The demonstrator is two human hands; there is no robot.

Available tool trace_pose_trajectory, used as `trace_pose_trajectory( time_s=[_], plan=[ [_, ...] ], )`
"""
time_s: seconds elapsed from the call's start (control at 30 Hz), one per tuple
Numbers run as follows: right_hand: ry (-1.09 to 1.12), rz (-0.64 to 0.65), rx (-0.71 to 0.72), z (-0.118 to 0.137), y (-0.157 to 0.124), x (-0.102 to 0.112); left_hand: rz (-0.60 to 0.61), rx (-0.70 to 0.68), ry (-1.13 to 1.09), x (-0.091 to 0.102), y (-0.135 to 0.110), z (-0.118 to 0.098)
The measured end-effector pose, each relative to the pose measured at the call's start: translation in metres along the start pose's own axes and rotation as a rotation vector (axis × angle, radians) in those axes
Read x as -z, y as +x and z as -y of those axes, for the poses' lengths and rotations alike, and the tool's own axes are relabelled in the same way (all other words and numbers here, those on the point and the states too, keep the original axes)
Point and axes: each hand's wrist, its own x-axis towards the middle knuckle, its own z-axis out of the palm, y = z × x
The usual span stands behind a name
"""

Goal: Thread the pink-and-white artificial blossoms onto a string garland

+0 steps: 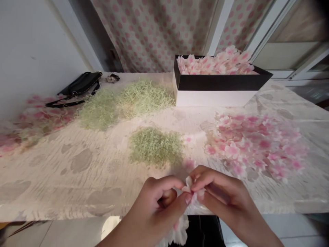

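Note:
Both of my hands meet at the bottom middle of the view, close to the table's front edge. My left hand (pixel 156 209) and my right hand (pixel 221 195) pinch a pale pink artificial blossom (pixel 191 189) between their fingertips. Below them hangs a larger white and pink flower cluster (pixel 177 231), partly hidden by my hands. A pile of pink artificial blossoms (pixel 257 144) lies beyond my right hand. A mound of green shredded fibre (pixel 155 147) lies ahead of my hands.
A black-rimmed white box (pixel 213 97) full of pink blossoms stands at the back. Further green fibre (pixel 133 101) and pink blossoms (pixel 43 116) lie on the patterned tablecloth (pixel 64 178). A black bag (pixel 79 84) sits at the back left, before a polka-dot curtain (pixel 154 34).

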Motion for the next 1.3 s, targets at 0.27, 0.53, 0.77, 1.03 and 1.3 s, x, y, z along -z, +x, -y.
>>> trace_pose_trajectory(
  time_s=[0.27,0.53,0.77,1.03,1.3],
  plan=[
    [-0.085,-0.070,-0.061,-0.003,-0.006,-0.010,-0.030,0.036,0.007,-0.003,-0.006,0.003],
    [-0.112,-0.096,-0.045,-0.002,-0.012,-0.013,-0.030,0.029,-0.079,-0.006,-0.007,0.007],
    [-0.140,-0.126,-0.019,-0.002,-0.015,-0.011,-0.065,-0.014,0.032,-0.013,0.000,0.003],
    [-0.284,-0.144,0.019,-0.001,-0.006,0.003,-0.130,-0.016,0.051,-0.014,-0.003,0.002],
    [-0.967,-0.036,0.171,0.014,0.049,0.052,-0.275,0.110,-0.054,-0.013,-0.021,0.000]
  ],
)
